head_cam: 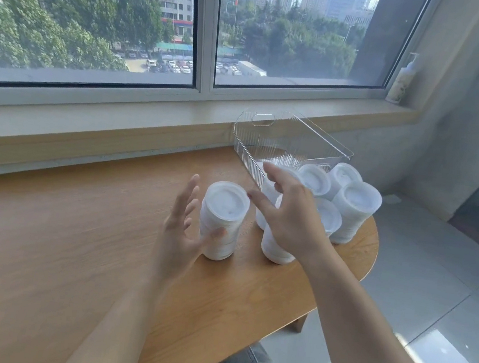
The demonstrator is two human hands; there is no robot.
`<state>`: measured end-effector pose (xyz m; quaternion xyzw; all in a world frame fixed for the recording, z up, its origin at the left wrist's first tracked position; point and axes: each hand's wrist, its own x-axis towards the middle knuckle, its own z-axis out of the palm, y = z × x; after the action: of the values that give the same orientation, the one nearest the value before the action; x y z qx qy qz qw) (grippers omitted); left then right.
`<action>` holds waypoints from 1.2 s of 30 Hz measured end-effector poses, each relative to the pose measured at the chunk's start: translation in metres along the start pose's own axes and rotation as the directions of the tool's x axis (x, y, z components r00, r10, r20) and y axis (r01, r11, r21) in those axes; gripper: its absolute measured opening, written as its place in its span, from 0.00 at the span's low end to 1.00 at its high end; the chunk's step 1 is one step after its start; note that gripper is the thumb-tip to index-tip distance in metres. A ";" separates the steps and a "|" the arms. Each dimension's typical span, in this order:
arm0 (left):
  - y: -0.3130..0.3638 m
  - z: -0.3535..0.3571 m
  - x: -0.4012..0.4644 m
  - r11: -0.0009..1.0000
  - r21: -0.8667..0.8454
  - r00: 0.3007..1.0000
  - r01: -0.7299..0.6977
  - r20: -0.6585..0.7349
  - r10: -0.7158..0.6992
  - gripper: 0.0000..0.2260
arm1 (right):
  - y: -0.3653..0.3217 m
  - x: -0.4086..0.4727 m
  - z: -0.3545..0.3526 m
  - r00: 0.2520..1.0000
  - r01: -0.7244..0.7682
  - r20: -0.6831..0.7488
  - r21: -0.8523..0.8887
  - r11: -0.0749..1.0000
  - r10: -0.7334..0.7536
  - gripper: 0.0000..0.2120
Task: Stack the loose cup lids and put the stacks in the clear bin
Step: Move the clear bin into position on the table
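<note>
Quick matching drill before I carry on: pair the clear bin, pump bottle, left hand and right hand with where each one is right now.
Things:
1. clear bin
2. pump bottle
3. left hand
4. right hand

Places:
A. on the windowsill, far right
B. beside the nearest lid stack, thumb on its side
C. at the table's far edge, by the window
D. spread above the middle lid stacks

Pairs: 1-C, 2-A, 3-B, 4-D

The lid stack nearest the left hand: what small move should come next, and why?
Probably close both hands around that lid stack to lift it. The left hand is open with its thumb touching the side, the right hand hovers open beside it, and the clear bin looks empty.
</note>
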<state>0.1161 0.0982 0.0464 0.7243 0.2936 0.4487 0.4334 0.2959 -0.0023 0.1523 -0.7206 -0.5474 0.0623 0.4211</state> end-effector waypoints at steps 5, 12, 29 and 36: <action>0.024 -0.021 0.033 0.996 0.064 0.998 -0.059 -0.007 0.060 0.44 | 0.014 0.022 -0.041 0.998 -0.045 -0.047 -0.042 0.998 0.043 0.29; 0.045 -0.017 0.118 0.984 0.126 0.991 -0.129 0.055 0.123 0.40 | 0.064 0.085 -0.096 0.987 -0.133 -0.109 -0.125 0.983 0.120 0.30; -0.065 0.065 0.339 0.897 0.425 0.941 -0.123 0.338 -0.032 0.33 | 0.208 0.244 -0.109 0.943 -0.225 0.089 -0.538 0.812 0.321 0.27; -0.103 0.078 0.387 0.831 0.536 0.927 -0.145 0.368 -0.076 0.32 | 0.236 0.264 -0.112 0.922 -0.300 0.060 -0.515 0.803 0.383 0.14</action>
<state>0.3472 0.4314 0.0909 0.8956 0.3095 0.2059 0.2443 0.6354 0.1484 0.1621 -0.8835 -0.4379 0.0526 0.1578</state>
